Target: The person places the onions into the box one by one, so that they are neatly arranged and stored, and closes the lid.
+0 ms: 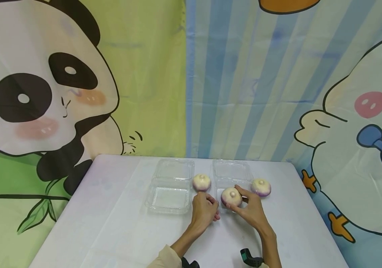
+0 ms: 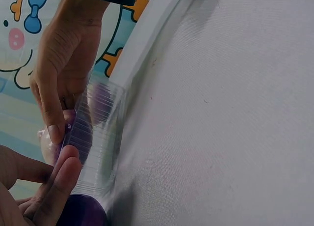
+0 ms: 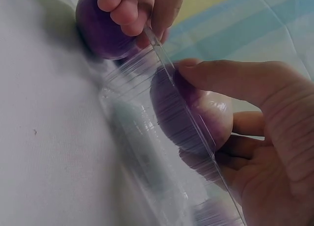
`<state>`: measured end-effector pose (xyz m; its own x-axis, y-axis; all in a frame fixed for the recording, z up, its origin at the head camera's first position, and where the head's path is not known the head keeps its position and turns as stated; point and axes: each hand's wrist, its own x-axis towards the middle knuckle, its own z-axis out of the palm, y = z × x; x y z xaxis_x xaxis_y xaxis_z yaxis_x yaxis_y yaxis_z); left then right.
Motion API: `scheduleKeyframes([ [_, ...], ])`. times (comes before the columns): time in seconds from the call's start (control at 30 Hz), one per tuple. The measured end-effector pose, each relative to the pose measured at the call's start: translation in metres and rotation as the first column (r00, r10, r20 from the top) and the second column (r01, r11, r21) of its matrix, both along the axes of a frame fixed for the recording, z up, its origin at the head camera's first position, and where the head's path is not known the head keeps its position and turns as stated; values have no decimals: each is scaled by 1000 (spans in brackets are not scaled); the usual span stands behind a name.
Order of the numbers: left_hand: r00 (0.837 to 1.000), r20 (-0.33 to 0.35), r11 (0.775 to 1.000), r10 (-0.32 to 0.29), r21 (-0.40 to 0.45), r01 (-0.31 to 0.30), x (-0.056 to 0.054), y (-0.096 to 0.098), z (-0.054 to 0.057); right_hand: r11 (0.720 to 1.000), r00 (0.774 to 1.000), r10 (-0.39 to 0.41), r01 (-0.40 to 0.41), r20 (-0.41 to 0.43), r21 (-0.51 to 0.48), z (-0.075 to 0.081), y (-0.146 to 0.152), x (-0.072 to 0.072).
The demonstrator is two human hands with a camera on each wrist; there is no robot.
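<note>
One onion [image 1: 231, 197] is gripped in the curled right hand [image 1: 252, 210], partly within the right container [image 1: 222, 184], whose rim [image 3: 158, 46] is pinched by the left hand [image 1: 205, 210]. Placement is judged incomplete: the left container [image 1: 169, 199] is unfilled, both lids [image 1: 232, 169] unclosed, two other onions [image 1: 201, 182] left on the table [image 1: 120, 223].

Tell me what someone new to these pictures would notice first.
Probably the huge cartoon panda filling the left of the backdrop, with a big white bird opposite it on the right. Next, the eye would likely drop to the white table, where the right hand holds a purple-and-white bulb at the right one of two clear containers, its rim pinched by the left hand.
</note>
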<state>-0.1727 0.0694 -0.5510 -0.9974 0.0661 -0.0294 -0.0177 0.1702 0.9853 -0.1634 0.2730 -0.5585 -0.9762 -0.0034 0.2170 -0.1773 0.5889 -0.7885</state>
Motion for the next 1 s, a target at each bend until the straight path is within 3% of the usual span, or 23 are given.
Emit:
scheduleKeyframes([
  [0.3,1000,-11,1000,9,-15,-9,1,1,1,998,998,57,-56,-21,14,0,-3,-6],
  [1.0,1000,-15,1000,-11,-12,11,0,1,-1,993,988,114,-113,99,-19,3,-2,-16],
])
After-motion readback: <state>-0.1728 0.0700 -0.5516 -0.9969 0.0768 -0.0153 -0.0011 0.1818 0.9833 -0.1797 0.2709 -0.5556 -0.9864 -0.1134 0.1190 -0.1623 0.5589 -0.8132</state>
